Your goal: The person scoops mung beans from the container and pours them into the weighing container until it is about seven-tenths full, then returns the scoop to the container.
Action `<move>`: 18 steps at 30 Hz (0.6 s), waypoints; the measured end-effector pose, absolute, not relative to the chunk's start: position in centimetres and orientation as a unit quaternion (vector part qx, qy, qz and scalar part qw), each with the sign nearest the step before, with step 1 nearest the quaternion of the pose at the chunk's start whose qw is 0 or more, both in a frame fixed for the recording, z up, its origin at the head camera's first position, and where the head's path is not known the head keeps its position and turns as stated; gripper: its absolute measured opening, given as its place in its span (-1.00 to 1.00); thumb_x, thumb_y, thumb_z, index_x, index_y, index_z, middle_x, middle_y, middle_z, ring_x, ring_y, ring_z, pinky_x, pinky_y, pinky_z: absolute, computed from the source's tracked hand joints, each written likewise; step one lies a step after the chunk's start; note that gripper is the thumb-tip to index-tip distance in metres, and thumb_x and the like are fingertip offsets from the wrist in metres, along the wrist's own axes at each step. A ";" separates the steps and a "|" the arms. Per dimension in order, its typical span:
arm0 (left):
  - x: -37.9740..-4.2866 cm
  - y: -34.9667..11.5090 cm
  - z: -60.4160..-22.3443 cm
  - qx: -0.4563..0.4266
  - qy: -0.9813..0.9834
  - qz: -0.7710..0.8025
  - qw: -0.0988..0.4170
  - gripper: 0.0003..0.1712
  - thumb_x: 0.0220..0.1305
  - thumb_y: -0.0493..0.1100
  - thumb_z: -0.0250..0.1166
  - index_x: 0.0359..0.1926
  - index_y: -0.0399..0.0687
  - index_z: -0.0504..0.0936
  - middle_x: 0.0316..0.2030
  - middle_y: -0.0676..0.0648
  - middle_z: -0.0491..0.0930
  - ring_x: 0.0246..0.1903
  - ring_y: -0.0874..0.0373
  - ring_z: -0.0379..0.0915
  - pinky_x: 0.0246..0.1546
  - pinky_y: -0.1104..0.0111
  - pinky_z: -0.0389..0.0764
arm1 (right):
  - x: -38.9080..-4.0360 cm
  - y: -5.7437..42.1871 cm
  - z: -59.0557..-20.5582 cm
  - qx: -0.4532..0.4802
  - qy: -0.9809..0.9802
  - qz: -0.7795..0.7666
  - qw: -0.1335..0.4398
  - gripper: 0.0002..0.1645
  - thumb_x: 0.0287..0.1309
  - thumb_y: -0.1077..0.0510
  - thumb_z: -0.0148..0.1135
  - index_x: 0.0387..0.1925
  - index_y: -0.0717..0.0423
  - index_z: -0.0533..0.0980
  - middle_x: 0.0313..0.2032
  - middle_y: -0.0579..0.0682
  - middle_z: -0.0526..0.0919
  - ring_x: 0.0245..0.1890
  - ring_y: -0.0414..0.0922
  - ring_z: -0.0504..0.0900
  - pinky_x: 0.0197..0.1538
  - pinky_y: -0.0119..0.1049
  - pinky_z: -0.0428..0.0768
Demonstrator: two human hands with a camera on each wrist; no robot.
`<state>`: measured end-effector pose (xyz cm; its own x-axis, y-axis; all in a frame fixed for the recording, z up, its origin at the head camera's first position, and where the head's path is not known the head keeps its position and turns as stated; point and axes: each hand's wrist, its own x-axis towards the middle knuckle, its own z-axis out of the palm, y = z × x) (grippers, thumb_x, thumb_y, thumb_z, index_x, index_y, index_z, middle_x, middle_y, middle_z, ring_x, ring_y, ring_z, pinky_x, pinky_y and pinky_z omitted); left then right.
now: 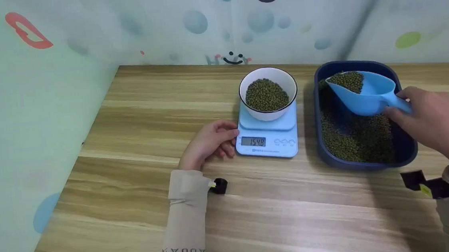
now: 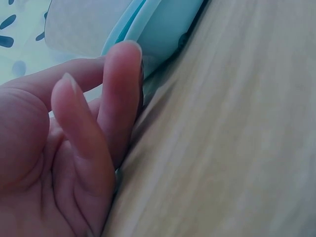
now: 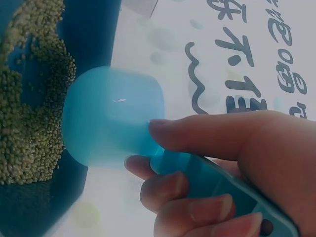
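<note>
Carrying a heap of small green beans (image 1: pixel 347 82) near its lip, a blue scoop (image 1: pixel 369 104) hangs over a dark blue tub (image 1: pixel 409 151) at about two o'clock in the head view, its lip pointing toward ten o'clock. At the tub's three o'clock, the right hand (image 1: pixel 436 119) has its grip wrapped round the scoop's handle, thumb above and fingers curled beneath. More beans lie in the tub, with a patch of its blue bottom showing. Toward nine o'clock from the tub sits a pale blue scale (image 1: pixel 270 124), the digits on its display looking like 1548. On the scale's platform, a white bowl (image 1: pixel 267 115) with a dark rim holds a mound of similar beans. At the scale's nine o'clock, the left hand (image 1: pixel 209 141) keeps a loose grip on nothing, fingers gently bent, fingertips at the scale's edge. Beneath everything runs a wood-grain counter (image 1: pixel 133 189); a patterned wall (image 1: pixel 202 43) rises at twelve o'clock.
</note>
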<state>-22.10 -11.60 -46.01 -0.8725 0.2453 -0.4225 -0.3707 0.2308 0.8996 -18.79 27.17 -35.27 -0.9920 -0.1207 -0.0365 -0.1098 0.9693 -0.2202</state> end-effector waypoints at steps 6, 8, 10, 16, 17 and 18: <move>-21.9 -11.7 -46.1 -0.046 0.740 0.619 0.258 -0.61 0.17 -0.08 0.22 0.00 -0.10 0.43 -0.34 -0.21 0.53 -0.63 0.07 0.51 -0.70 0.39 0.49 | -18.5 27.0 -34.9 -0.044 0.992 -0.115 0.034 -0.56 0.20 0.06 0.02 -0.24 0.46 0.30 -0.65 0.11 0.32 -0.70 -0.02 0.29 -0.67 -0.24 0.20; -21.8 -11.7 -45.7 -0.042 0.741 0.617 0.262 -0.60 0.18 -0.09 0.20 0.02 -0.11 0.42 -0.34 -0.21 0.53 -0.62 0.07 0.51 -0.68 0.39 0.49 | -18.3 27.1 -34.6 -0.040 0.992 -0.118 0.032 -0.54 0.20 0.05 0.02 -0.18 0.47 0.30 -0.64 0.12 0.34 -0.69 -0.02 0.30 -0.68 -0.23 0.20; -21.7 -11.6 -45.0 -0.037 0.743 0.615 0.263 -0.60 0.19 -0.10 0.19 0.03 -0.14 0.41 -0.34 -0.21 0.53 -0.62 0.07 0.51 -0.66 0.38 0.49 | -18.2 27.3 -34.4 -0.038 0.992 -0.119 0.027 -0.50 0.21 0.02 0.01 -0.13 0.47 0.30 -0.65 0.11 0.35 -0.70 -0.03 0.29 -0.68 -0.23 0.19; -21.5 -11.5 -44.0 -0.034 0.748 0.609 0.263 -0.61 0.22 -0.12 0.16 0.04 -0.17 0.41 -0.32 -0.23 0.52 -0.60 0.07 0.52 -0.64 0.37 0.50 | -17.7 28.1 -33.8 -0.038 0.990 -0.137 -0.014 -0.40 0.23 -0.06 -0.03 -0.08 0.48 0.30 -0.66 0.13 0.40 -0.73 -0.03 0.30 -0.68 -0.24 0.17; -21.6 -11.6 -44.2 -0.033 0.747 0.610 0.262 -0.60 0.21 -0.10 0.17 0.04 -0.16 0.41 -0.32 -0.22 0.52 -0.60 0.07 0.52 -0.64 0.37 0.50 | -17.7 28.2 -33.6 -0.039 0.989 -0.143 -0.022 -0.41 0.23 -0.05 -0.02 -0.08 0.49 0.30 -0.65 0.14 0.40 -0.73 -0.03 0.30 -0.68 -0.25 0.17; -21.7 -11.6 -44.5 -0.032 0.747 0.611 0.261 -0.59 0.21 -0.09 0.17 0.04 -0.15 0.41 -0.32 -0.22 0.52 -0.61 0.07 0.52 -0.65 0.37 0.50 | -17.6 28.2 -33.5 -0.037 0.987 -0.150 -0.031 -0.42 0.22 -0.02 0.00 -0.09 0.50 0.30 -0.64 0.16 0.41 -0.73 -0.03 0.30 -0.68 -0.26 0.17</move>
<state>-21.73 -11.60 -44.49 -0.8621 0.2714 -0.4279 -0.3657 0.2512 0.8962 -17.60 28.24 -33.51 -0.9953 -0.0640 0.0727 -0.0827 0.9521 -0.2943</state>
